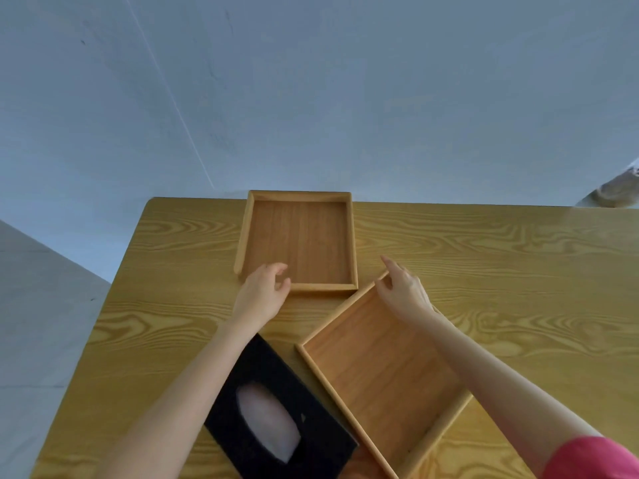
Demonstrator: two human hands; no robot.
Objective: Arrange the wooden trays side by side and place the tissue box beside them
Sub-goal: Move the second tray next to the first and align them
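So my left hand (263, 292) sat at the near-left corner of the square light-wood tray (300, 240) lying at twelve o'clock against the far edge of the yellow wood-grain table (484, 257), fingers loosely curled at its rim, gripping nothing that I could tell; my right hand (403, 290) rested half-open on the far corner of the second, rectangular wooden tray (383, 375), skewed at five o'clock; the black tissue box (276, 409) lay touching it at seven o'clock
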